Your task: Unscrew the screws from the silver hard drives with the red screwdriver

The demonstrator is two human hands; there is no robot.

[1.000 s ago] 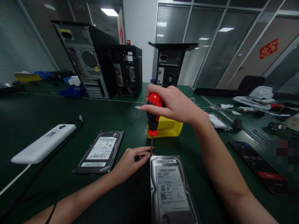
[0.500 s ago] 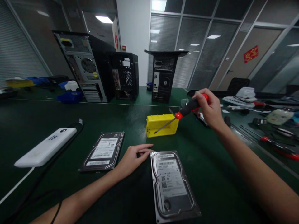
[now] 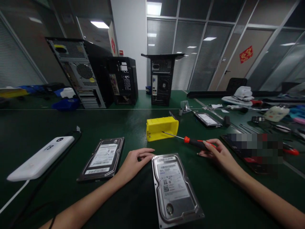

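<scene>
A red-handled screwdriver (image 3: 190, 142) is held low over the green table (image 3: 124, 122) by the right hand (image 3: 220, 154). The far left corner of a hard drive (image 3: 172, 187) is touched by the left hand (image 3: 133, 163).

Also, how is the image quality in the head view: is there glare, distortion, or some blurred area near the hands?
Head view: the wide lens bends the window frames and table edges; ceiling lights glare at top and reflect on the green table; a pixelated patch covers the area beyond the right hand on the screwdriver; the left hand and hard drive stay sharp, their labels small.
</scene>
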